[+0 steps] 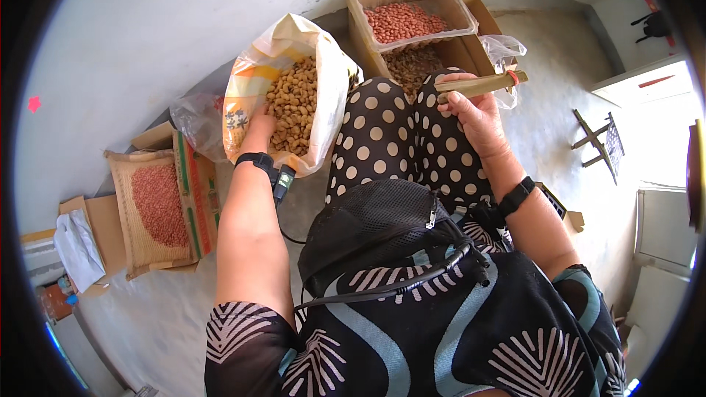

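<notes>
My left hand (261, 129) reaches into a white and yellow plastic bag (334, 95) filled with unshelled peanuts (298, 106). Its fingers are hidden behind the bag's edge and among the nuts. Raised above my right knee, my right hand (478, 114) is closed around a split bamboo clamp (474, 86). A red band (512, 78) ties the clamp near its right end. Beyond my knees, a clear plastic tub (357, 18) contains red shelled peanuts (401, 22). Brown shells (415, 66) lie in the cardboard box (460, 55) below that tub.
A tan sack-like package (121, 206) showing red kernels stands at the left beside cardboard. Crumpled clear plastic (198, 129) lies behind the peanut bag, and another clear bag (504, 48) hangs by the box. To the right a folding stool (607, 148) stands on the floor.
</notes>
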The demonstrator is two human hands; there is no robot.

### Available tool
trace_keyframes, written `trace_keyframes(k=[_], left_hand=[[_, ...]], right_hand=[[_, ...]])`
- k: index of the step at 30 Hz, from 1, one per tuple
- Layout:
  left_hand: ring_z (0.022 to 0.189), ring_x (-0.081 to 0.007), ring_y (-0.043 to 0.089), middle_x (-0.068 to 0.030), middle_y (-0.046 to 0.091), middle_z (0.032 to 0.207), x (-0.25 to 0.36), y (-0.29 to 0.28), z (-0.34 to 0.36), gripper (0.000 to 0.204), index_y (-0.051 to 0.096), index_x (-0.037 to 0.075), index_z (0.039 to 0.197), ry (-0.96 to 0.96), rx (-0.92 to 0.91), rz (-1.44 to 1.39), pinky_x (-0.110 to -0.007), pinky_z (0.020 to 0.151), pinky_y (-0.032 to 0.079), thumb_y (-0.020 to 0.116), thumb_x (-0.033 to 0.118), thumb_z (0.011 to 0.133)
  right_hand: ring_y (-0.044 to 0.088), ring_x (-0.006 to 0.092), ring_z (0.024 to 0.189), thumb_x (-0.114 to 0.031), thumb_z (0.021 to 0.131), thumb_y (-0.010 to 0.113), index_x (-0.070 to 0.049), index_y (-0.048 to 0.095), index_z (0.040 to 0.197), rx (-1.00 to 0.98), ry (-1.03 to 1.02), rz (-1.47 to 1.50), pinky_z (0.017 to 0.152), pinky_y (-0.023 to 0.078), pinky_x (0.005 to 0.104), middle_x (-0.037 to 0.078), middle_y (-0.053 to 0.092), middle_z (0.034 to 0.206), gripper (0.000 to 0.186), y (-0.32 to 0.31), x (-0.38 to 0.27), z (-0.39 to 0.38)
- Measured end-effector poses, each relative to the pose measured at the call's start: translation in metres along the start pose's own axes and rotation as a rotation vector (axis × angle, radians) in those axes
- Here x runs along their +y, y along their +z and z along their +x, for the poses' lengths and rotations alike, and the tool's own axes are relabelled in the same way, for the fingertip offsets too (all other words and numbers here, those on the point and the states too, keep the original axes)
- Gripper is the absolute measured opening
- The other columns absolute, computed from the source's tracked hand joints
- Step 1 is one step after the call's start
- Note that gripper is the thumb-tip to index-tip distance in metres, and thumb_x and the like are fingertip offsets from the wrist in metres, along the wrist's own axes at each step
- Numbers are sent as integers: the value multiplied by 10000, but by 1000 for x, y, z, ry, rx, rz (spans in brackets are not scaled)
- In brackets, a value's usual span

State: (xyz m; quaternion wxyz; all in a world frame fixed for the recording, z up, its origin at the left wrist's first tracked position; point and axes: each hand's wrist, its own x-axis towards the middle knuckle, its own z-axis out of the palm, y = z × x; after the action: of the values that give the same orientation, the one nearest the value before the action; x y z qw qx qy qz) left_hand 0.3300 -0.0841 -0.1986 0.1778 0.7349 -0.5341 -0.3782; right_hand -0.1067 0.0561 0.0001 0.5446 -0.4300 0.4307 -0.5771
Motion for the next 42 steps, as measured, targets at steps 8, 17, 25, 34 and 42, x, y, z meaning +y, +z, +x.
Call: trace_keyframes(k=[8,17,25,34,42], left_hand=[[1192,-290,552,-184,579,1277,14,28,13,548,491,94,1361,-34,-114,105,-356,950,448,463,-19,826],[1045,-282,635,-169,667,1122,6,28,14,376,632,59,1185,-29,-105,2,-362,862,492,503,28,833],[994,-265,629,-145,662,1113,6,23,17,424,578,86,1269,-106,-200,-69,-361,838,493,510,47,853],[922,-194,591,-103,638,1110,93,7,-62,361,582,4,1241,78,-220,-332,-263,820,448,516,76,894],[837,-155,629,-90,647,972,177,-16,-136,116,602,17,1009,277,-332,-758,-295,809,527,525,22,921]], right_hand=[[626,118,803,-183,842,721,10,548,1154,35,21,-53,733,505,230,66,641,983,406,-11,-1,-2],[621,115,829,-215,854,705,20,548,1173,-30,24,-123,767,524,235,78,632,1027,426,-10,2,2],[624,126,787,-207,823,739,12,551,1150,-7,55,-91,716,496,225,66,635,968,436,-4,0,-2],[623,137,798,-201,825,732,14,552,1150,-3,-8,-130,743,498,245,70,631,981,429,-10,1,0],[608,124,854,-134,807,738,14,569,1120,-8,-31,-13,794,511,257,59,632,961,385,-10,-1,-4]])
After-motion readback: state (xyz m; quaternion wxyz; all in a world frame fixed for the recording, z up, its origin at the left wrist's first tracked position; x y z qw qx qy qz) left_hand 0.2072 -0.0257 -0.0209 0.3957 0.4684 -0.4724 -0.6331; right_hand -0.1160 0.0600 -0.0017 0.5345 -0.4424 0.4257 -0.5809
